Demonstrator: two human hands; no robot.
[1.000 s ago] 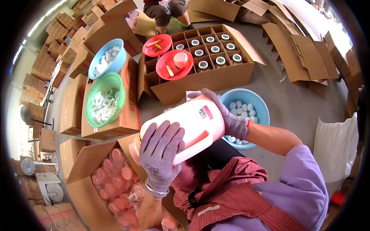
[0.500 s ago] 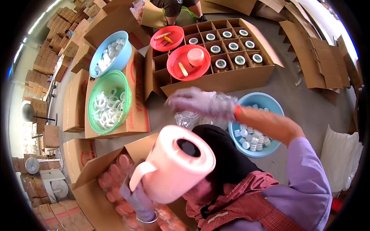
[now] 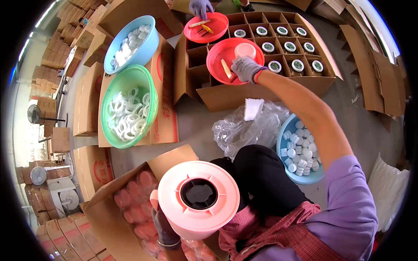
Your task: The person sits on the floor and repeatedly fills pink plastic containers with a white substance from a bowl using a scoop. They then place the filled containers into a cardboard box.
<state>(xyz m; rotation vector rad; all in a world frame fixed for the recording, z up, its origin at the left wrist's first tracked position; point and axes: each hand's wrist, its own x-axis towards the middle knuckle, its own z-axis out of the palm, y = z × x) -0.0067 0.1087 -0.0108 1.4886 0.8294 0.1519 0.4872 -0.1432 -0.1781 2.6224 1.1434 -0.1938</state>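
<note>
In my gloved left hand (image 3: pixel 164 226) is a pink jug (image 3: pixel 174 215), held from its left side by the handle and turned base up. A black round piece (image 3: pixel 199 194) sits in the middle of that base. My gloved right hand (image 3: pixel 247 69) reaches into the nearer red basin (image 3: pixel 212 65), its fingers curled against a pink round part (image 3: pixel 245 51); what they grip is hidden. A pale-handled tool (image 3: pixel 226 68) lies in the same basin. Over the farther red basin (image 3: pixel 189 32), a co-worker's gloved hand (image 3: pixel 201 8) hangs above a pale-handled tool and a yellow one.
A divided carton (image 3: pixel 265 89) with several capped bottles stands under the basins. White rings fill a green basin (image 3: pixel 152 104); white pieces lie in blue basins (image 3: pixel 150 43) (image 3: pixel 283 135). Beside my knees are clear plastic bags (image 3: pixel 230 132) and a white block (image 3: pixel 253 109). Pink parts fill an open carton (image 3: pixel 98 213).
My right hand has moved away and up into the nearer red basin. The jug has tipped so its base faces up. A co-worker's hand has come in at the far basin.
</note>
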